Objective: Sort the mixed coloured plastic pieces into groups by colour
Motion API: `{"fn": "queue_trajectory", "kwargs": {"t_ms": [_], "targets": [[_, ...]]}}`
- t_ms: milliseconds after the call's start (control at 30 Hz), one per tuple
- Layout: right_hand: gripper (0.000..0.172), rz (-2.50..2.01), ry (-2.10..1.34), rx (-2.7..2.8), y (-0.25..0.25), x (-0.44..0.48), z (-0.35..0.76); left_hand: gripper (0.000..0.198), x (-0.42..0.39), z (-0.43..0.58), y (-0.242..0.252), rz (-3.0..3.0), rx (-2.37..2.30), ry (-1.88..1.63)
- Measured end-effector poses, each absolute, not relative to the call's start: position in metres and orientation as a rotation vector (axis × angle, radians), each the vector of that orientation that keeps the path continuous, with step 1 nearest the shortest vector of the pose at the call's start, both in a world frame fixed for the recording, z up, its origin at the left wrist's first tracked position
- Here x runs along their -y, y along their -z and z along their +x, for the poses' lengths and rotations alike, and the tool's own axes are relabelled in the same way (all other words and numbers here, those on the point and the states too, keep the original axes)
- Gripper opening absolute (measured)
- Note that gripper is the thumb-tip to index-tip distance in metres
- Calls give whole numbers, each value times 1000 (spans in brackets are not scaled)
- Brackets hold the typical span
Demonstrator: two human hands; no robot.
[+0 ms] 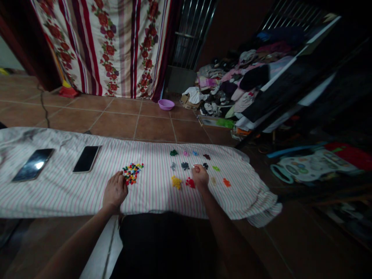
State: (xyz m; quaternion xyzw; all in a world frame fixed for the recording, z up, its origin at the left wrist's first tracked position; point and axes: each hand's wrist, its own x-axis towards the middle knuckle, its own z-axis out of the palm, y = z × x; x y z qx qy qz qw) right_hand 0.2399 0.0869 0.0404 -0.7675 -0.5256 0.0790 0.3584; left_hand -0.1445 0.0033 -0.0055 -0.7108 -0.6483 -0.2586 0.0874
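A mixed heap of small coloured pieces [133, 173] lies on the striped cloth. At its left edge rests my left hand [115, 190], palm down with loosely extended fingers, touching the cloth and the nearest pieces. Over to the right, small pieces lie sorted by colour: a yellow pile [176, 182], a red pile [190, 182], a dark grey pile [185, 166], a green pile [173, 152] and an orange pile [226, 182], among several others. My right hand [201, 176] is above these piles, fingers pinched together. A tiny white spot shows at its fingertips, too small to name.
Two phones, a larger one [33, 165] and a smaller one [86, 159], lie on the left of the striped cloth [157, 162]. Beyond on the tiled floor stand a purple basin [166, 104] and a heap of clothes [232, 85]. A floral curtain [122, 46] hangs behind.
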Motion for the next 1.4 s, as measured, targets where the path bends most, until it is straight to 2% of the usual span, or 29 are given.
{"fn": "queue_trajectory", "kwargs": {"t_ms": [233, 433, 1400], "targets": [[36, -2305, -165, 1377, -49, -86, 264, 21, -3, -145, 4, -2116, 1939, 738], [36, -2415, -169, 1436, -55, -89, 266, 21, -2, -145, 3, -2136, 1946, 745], [36, -2320, -90, 1450, -50, -91, 274, 19, -2, -143, 2, -2119, 1957, 782]]}}
